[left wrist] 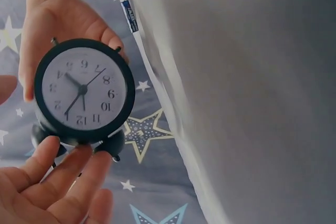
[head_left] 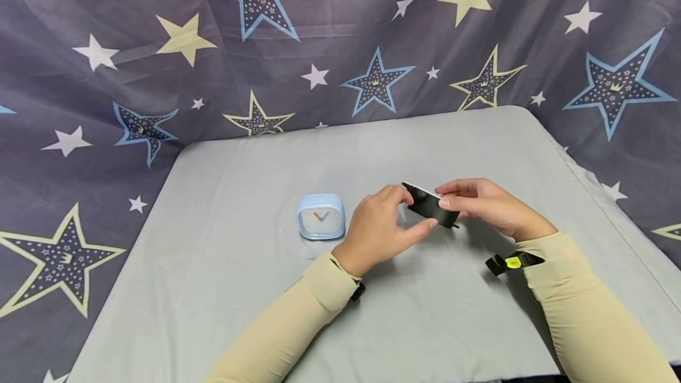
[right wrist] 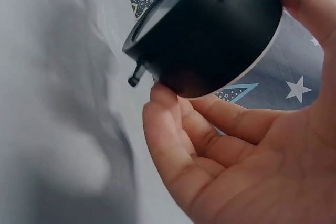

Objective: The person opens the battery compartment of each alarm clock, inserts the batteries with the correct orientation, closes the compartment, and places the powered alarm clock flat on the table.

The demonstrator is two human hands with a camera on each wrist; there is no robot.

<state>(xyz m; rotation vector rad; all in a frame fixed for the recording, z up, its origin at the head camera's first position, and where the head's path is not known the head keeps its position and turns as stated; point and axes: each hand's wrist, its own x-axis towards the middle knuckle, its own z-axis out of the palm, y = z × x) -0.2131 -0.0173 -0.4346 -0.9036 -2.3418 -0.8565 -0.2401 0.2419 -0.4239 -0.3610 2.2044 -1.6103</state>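
Observation:
A dark twin-bell alarm clock (head_left: 432,207) is held above the table between both hands. Its white dial (left wrist: 63,90) appears upside down in the left wrist view, with the bells toward the bottom. My left hand (head_left: 376,226) grips the bell side, its fingertips at the bells. From the opposite side my right hand (head_left: 486,205) holds the clock by its rim and back edge. The right wrist view shows the black casing (right wrist: 215,40) and short feet, with the right fingers (right wrist: 173,129) under its edge.
A light blue alarm clock (head_left: 321,216) stands on the grey cloth-covered table (head_left: 223,288), left of my left hand. Behind and beside the table hangs a dark star-patterned curtain (head_left: 340,34). A black strap device (head_left: 513,262) hangs at the right wrist.

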